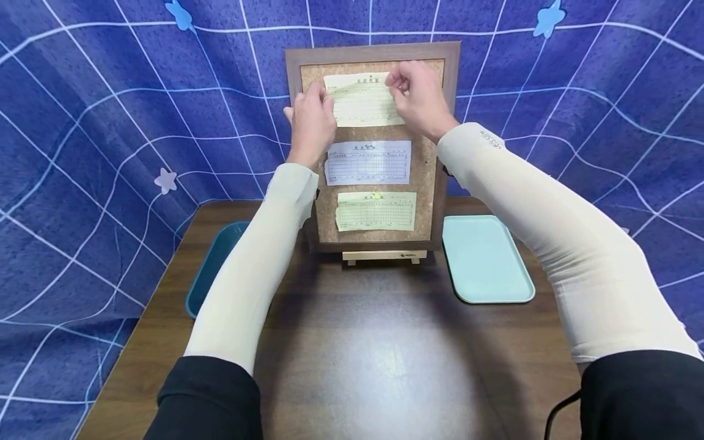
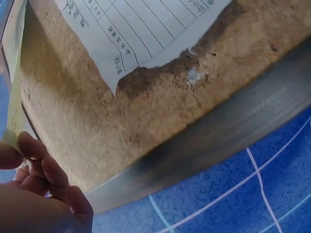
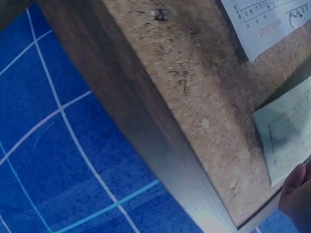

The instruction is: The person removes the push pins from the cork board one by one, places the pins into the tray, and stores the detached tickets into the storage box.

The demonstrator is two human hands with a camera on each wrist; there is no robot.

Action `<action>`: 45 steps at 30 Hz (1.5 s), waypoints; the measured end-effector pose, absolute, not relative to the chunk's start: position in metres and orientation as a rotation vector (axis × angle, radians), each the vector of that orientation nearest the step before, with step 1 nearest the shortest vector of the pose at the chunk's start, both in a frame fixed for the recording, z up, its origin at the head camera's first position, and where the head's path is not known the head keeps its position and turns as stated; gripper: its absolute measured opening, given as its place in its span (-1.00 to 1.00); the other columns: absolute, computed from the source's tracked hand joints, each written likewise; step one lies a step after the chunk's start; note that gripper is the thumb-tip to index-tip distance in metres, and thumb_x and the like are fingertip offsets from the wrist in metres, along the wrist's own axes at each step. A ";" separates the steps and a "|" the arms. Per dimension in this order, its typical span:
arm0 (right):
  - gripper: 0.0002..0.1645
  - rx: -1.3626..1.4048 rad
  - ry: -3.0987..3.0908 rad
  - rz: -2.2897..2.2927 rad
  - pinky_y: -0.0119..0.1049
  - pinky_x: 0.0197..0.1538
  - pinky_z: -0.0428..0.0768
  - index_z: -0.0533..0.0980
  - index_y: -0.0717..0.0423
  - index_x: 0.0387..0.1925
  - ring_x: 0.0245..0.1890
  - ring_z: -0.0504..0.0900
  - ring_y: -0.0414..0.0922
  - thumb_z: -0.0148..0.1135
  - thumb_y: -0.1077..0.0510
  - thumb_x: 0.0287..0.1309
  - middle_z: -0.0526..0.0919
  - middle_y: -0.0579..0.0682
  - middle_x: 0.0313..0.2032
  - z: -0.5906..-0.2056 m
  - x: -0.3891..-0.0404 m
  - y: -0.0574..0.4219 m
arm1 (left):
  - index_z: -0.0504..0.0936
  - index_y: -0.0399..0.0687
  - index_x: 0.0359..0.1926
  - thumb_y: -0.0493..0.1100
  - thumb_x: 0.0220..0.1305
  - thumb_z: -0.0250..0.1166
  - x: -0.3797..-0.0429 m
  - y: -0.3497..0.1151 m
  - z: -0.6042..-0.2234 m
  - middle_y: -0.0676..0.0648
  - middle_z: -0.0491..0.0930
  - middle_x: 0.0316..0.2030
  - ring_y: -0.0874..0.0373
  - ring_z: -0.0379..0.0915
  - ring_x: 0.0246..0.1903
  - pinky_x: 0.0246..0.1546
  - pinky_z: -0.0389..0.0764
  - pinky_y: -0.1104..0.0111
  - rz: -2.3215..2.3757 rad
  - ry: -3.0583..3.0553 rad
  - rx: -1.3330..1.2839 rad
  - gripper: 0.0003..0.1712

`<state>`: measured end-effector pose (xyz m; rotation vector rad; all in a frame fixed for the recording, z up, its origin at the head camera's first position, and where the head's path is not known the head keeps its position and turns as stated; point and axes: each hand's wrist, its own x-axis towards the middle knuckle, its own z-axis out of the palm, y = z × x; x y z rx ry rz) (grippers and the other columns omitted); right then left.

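A framed corkboard (image 1: pixel 426 201) leans upright on a small wooden stand (image 1: pixel 385 255). At its top, my left hand (image 1: pixel 313 122) pinches the left edge of a pale yellow receipt slip (image 1: pixel 360 107). In the left wrist view the thumb and forefinger grip that slip (image 2: pixel 16 92) edge-on, lifted off the cork. My right hand (image 1: pixel 420 98) pinches the slip's upper right corner; in the right wrist view only part of this hand (image 3: pixel 297 194) shows. Below hang a white slip (image 1: pixel 368 164) with a torn left edge and a pale green slip (image 1: pixel 376 212) with a yellow pin (image 1: pixel 376 196).
A dark teal tray (image 1: pixel 206 266) sits on the brown table (image 1: pixel 374 342) at left, partly behind my left sleeve. A light mint tray (image 1: pixel 486 260) lies at right. Behind the board hangs a blue curtain (image 1: pixel 220 122) with white lines. A black cable (image 1: pixel 558 408) is near my right sleeve.
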<state>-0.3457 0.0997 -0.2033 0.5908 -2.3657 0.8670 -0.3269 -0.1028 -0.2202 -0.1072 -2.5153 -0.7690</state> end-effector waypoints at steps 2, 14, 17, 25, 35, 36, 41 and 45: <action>-0.85 0.601 -2.346 0.868 -0.44 -0.06 0.36 0.57 0.24 -0.25 -0.25 0.47 -0.16 0.10 0.34 0.18 0.56 -0.02 -0.31 -0.205 -0.346 0.103 | 0.44 -0.10 -0.07 -0.06 0.44 -0.05 -0.326 -0.108 -0.221 -0.04 0.52 -0.24 0.08 0.34 -0.08 0.03 0.05 0.23 -0.776 -2.512 -0.102 -0.75; -0.71 0.546 -2.371 0.798 -0.28 -0.05 0.37 0.57 0.26 -0.26 -0.22 0.46 -0.10 -0.04 0.50 0.10 0.57 0.06 -0.29 -0.213 -0.340 0.131 | 0.47 -0.19 -0.12 -0.08 0.42 -0.03 -0.318 -0.147 -0.234 -0.04 0.46 -0.35 0.04 0.34 -0.17 0.02 0.08 0.21 -0.852 -2.407 -0.142 -0.73; -0.79 0.536 -2.377 0.787 -0.23 -0.02 0.36 0.55 0.26 -0.26 -0.19 0.45 -0.07 0.00 0.44 0.18 0.57 0.07 -0.28 -0.214 -0.337 0.138 | 0.47 -0.21 -0.13 -0.10 0.42 -0.02 -0.314 -0.155 -0.237 -0.05 0.48 -0.36 0.04 0.35 -0.19 0.01 0.09 0.22 -0.861 -2.393 -0.148 -0.73; -0.84 0.556 -2.396 0.761 -0.18 0.00 0.32 0.54 0.28 -0.25 -0.17 0.43 -0.02 0.03 0.41 0.22 0.55 0.11 -0.24 -0.219 -0.328 0.153 | 0.46 -0.26 -0.14 -0.14 0.42 -0.02 -0.299 -0.177 -0.242 -0.08 0.51 -0.38 0.01 0.40 -0.22 0.06 0.09 0.24 -0.883 -2.359 -0.169 -0.74; -0.80 0.588 -2.461 0.728 -0.09 -0.01 0.28 0.54 0.31 -0.22 -0.16 0.41 0.05 0.00 0.44 0.21 0.55 0.15 -0.22 -0.233 -0.317 0.173 | 0.45 -0.26 -0.13 -0.12 0.43 -0.06 -0.277 -0.209 -0.247 -0.11 0.52 -0.38 0.04 0.42 -0.36 -0.11 0.29 0.36 -0.891 -2.363 -0.104 -0.73; -0.79 0.590 -2.468 0.729 -0.09 -0.01 0.28 0.54 0.32 -0.21 -0.15 0.41 0.06 -0.01 0.45 0.21 0.55 0.15 -0.22 -0.235 -0.316 0.176 | 0.45 -0.26 -0.13 -0.13 0.43 -0.06 -0.274 -0.213 -0.247 -0.10 0.50 -0.39 0.04 0.40 -0.37 -0.19 0.31 0.36 -0.890 -2.365 -0.094 -0.73; -0.80 0.582 -2.483 0.735 -0.09 -0.02 0.30 0.54 0.32 -0.22 -0.17 0.41 0.05 0.01 0.45 0.20 0.54 0.15 -0.23 -0.242 -0.308 0.190 | 0.46 -0.29 -0.12 -0.13 0.42 -0.07 -0.259 -0.233 -0.249 -0.17 0.51 -0.33 -0.02 0.38 -0.31 -0.25 0.31 0.26 -0.854 -2.444 -0.073 -0.70; -0.81 0.583 -2.484 0.716 -0.06 -0.05 0.30 0.54 0.32 -0.24 -0.20 0.41 0.08 0.02 0.46 0.18 0.53 0.18 -0.26 -0.251 -0.303 0.202 | 0.47 -0.31 -0.11 -0.13 0.40 -0.05 -0.246 -0.252 -0.254 -0.21 0.52 -0.30 -0.06 0.38 -0.30 -0.23 0.30 0.19 -0.823 -2.492 -0.056 -0.69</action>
